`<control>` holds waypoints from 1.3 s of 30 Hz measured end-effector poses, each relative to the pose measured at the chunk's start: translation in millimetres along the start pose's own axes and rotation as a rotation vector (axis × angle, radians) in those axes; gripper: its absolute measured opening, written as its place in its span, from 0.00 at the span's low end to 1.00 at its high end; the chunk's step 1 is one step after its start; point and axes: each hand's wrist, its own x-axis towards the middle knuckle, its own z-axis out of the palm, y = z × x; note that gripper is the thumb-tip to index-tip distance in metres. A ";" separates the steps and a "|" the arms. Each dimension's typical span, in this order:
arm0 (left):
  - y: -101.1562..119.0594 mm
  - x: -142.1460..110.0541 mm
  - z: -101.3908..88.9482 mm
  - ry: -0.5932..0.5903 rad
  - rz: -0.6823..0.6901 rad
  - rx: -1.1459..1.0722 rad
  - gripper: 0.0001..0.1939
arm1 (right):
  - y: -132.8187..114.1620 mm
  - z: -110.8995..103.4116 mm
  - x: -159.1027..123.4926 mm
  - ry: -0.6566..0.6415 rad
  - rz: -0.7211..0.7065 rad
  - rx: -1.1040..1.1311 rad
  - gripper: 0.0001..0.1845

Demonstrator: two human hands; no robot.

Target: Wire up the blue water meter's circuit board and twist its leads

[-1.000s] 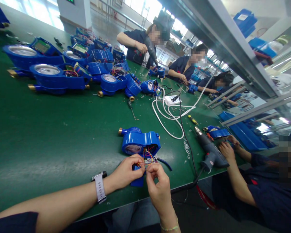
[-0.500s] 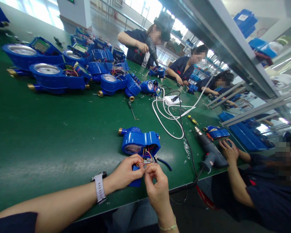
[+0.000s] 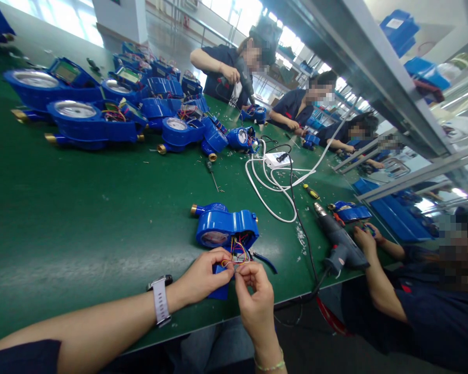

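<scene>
A blue water meter (image 3: 223, 227) with brass ends lies on the green table (image 3: 62, 223) just in front of me, its side open and coloured wires (image 3: 237, 253) spilling out. My left hand (image 3: 203, 275), a watch on its wrist, pinches those wires from the left. My right hand (image 3: 253, 296) pinches the same wire bundle from the right, fingertips almost meeting the left ones. A small blue part (image 3: 219, 291) sits under my left hand, mostly hidden. Blue-handled cutters (image 3: 265, 259) lie just right of the wires.
Several blue meters (image 3: 93, 124) crowd the far left of the table. White cable (image 3: 273, 192), a white box (image 3: 276, 160), screwdrivers (image 3: 309, 192) and a heat gun (image 3: 339, 244) lie to the right. A person's hands (image 3: 364, 239) work at my right; others sit farther along.
My hands stay pinched on the wires with only small finger shifts. The neighbour's hand at the right has moved slightly beside the heat gun.
</scene>
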 end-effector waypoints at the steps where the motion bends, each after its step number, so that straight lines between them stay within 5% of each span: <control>1: 0.1 -0.1 -0.2 0.001 0.003 0.006 0.05 | 0.0 0.4 -0.1 0.000 -0.002 -0.001 0.06; 20: -1.2 0.2 -0.6 -0.009 0.003 -0.004 0.07 | -3.4 1.0 -0.6 0.036 -0.005 -0.005 0.07; 39: 0.0 0.1 -0.4 -0.018 0.004 0.024 0.11 | -6.4 -3.9 3.4 -0.061 -0.074 -0.089 0.05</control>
